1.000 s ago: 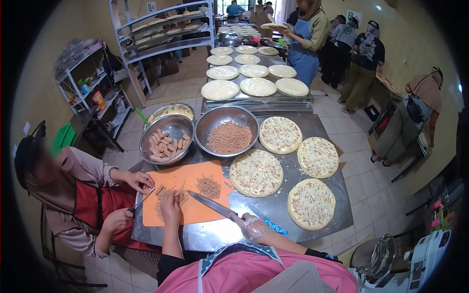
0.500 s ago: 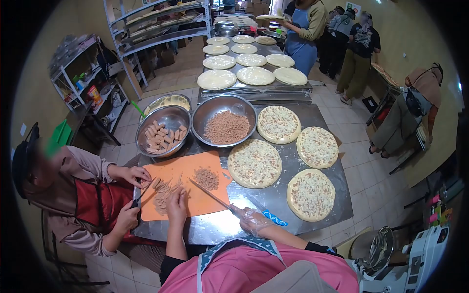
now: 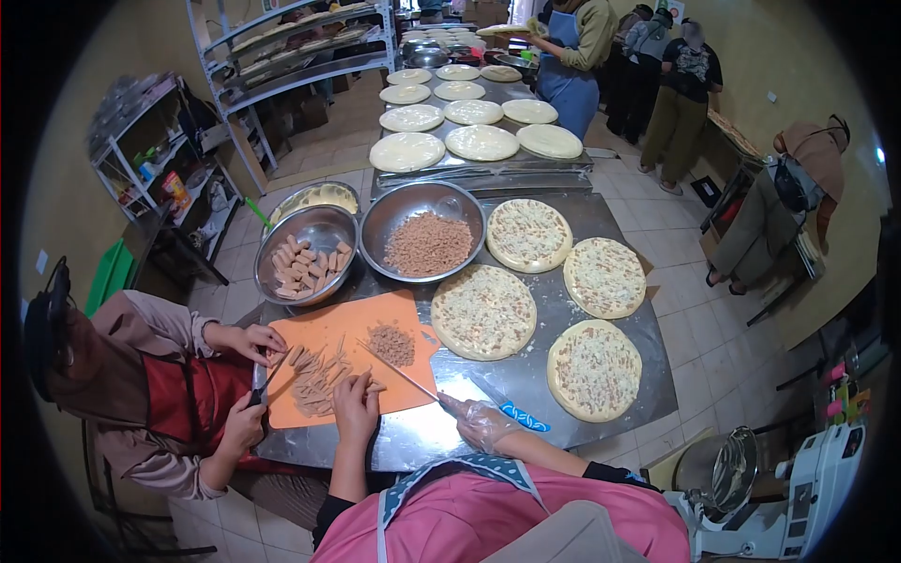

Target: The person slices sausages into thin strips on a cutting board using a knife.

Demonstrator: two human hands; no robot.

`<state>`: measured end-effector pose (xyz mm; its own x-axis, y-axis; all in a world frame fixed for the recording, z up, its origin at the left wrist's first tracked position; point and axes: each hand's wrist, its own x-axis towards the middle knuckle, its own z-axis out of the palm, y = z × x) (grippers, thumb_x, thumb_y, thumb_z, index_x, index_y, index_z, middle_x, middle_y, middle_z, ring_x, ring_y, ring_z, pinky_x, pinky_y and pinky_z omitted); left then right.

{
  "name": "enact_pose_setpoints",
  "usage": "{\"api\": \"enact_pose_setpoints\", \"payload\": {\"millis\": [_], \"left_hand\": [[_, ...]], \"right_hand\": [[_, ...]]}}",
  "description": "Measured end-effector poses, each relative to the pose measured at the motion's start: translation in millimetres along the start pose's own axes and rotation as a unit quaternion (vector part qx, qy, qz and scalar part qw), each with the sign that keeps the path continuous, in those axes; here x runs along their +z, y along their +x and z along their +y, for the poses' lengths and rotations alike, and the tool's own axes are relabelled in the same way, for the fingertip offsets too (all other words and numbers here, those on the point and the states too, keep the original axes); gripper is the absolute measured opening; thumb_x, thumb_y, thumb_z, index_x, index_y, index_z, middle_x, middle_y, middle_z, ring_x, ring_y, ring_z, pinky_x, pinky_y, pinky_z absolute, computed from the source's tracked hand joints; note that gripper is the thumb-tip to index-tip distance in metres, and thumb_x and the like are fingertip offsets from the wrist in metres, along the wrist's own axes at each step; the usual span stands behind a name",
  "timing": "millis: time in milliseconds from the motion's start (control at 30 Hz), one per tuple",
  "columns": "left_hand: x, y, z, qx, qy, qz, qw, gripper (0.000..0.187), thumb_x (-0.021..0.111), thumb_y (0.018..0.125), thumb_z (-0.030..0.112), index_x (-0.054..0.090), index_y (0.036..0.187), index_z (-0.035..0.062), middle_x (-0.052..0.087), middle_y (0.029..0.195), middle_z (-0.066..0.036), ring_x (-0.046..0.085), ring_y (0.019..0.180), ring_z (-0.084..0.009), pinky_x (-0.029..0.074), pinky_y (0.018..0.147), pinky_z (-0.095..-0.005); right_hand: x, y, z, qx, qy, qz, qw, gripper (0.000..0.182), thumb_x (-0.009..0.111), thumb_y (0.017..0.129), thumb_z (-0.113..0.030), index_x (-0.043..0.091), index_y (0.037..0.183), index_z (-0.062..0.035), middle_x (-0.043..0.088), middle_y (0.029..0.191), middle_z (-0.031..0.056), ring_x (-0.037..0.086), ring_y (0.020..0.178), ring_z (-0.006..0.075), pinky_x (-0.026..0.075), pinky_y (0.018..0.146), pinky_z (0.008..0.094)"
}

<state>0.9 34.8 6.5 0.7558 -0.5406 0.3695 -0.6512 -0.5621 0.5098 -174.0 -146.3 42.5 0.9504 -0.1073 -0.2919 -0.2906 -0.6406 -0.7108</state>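
An orange cutting board [image 3: 404,305] lies on the metal table with a heap of sausage strips [image 3: 319,380] on its left part and a pile of diced sausage [image 3: 390,345] at its right. My bare left hand [image 3: 357,408] is at the board's front edge, its fingers bent and closed on a few sausage strips. My right hand [image 3: 483,422], in a clear plastic glove, grips a knife [image 3: 404,371] whose blade slants left over the board. A second knife with a blue patterned handle [image 3: 524,416] lies right of my right hand.
At left, a co-worker's hands [image 3: 246,413] hold a black-handled knife beside the board. Behind stand a bowl of sausage pieces [image 3: 310,263] and a bowl of diced sausage [image 3: 430,246]. Topped pizzas [image 3: 483,311] sit at right; plain dough rounds [image 3: 406,152] cover the far table.
My left hand has lowered and shifted right onto the sausage strips. My right hand still holds the knife in nearly the same pose. The view has shifted slightly.
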Motion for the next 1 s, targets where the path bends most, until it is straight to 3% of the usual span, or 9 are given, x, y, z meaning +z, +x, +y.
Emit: {"api": "enact_pose_setpoints", "payload": {"millis": [267,467,700,800,1000], "left_hand": [[-10.0,3.5,3.7,-0.004,-0.037,-0.043,0.998,0.030,0.061,0.071,0.012,0.064,0.100,0.0049,0.058,0.104,-0.013,0.051,0.099,-0.0304,0.039,0.088,-0.0398],[-1.5,2.1,-2.7,-0.004,-0.034,-0.025,0.999,0.029,0.066,0.074,0.018,0.065,0.100,0.0054,0.059,0.105,-0.012,0.051,0.099,-0.0302,0.039,0.088,-0.0399],[0.4,6.1,-4.9,-0.016,-0.046,-0.012,0.999,0.023,0.065,0.075,0.012,0.065,0.096,0.0034,0.061,0.098,-0.011,0.052,0.095,-0.0301,0.040,0.086,-0.0381],[6.1,5.7,-7.8,-0.011,-0.032,0.005,0.999,0.023,0.064,0.075,0.011,0.064,0.097,0.0035,0.061,0.095,-0.011,0.053,0.094,-0.0300,0.040,0.086,-0.0388],[13.2,0.2,-14.1,0.009,-0.008,0.051,0.999,0.045,0.062,0.077,0.013,0.051,0.120,0.0027,0.057,0.107,-0.016,0.050,0.099,-0.0337,0.038,0.088,-0.0418]], "right_hand": [[-4.0,2.2,-7.5,0.029,-0.016,-0.022,0.999,0.058,0.034,0.083,-0.010,0.027,0.140,-0.0159,0.057,0.088,0.0272,0.057,0.083,0.0395,0.043,0.078,0.0453],[-0.5,3.4,-6.2,0.008,-0.013,0.019,1.000,0.058,0.035,0.082,-0.007,0.029,0.139,-0.0166,0.057,0.078,0.0265,0.059,0.072,0.0401,0.045,0.070,0.0459],[-2.4,-1.5,-10.4,0.023,-0.023,-0.029,0.999,0.056,0.036,0.087,-0.012,0.024,0.141,-0.0153,0.055,0.092,0.0275,0.058,0.080,0.0396,0.044,0.073,0.0450],[4.2,-4.8,-1.0,-0.055,-0.012,0.020,0.998,0.056,0.041,0.090,-0.016,0.021,0.142,-0.0153,0.055,0.092,0.0266,0.057,0.083,0.0395,0.044,0.074,0.0444],[1.7,0.5,-8.4,0.002,-0.032,-0.015,0.999,0.060,0.044,0.090,-0.015,0.015,0.143,-0.0130,0.054,0.100,0.0265,0.056,0.090,0.0398,0.044,0.080,0.0443]]}}
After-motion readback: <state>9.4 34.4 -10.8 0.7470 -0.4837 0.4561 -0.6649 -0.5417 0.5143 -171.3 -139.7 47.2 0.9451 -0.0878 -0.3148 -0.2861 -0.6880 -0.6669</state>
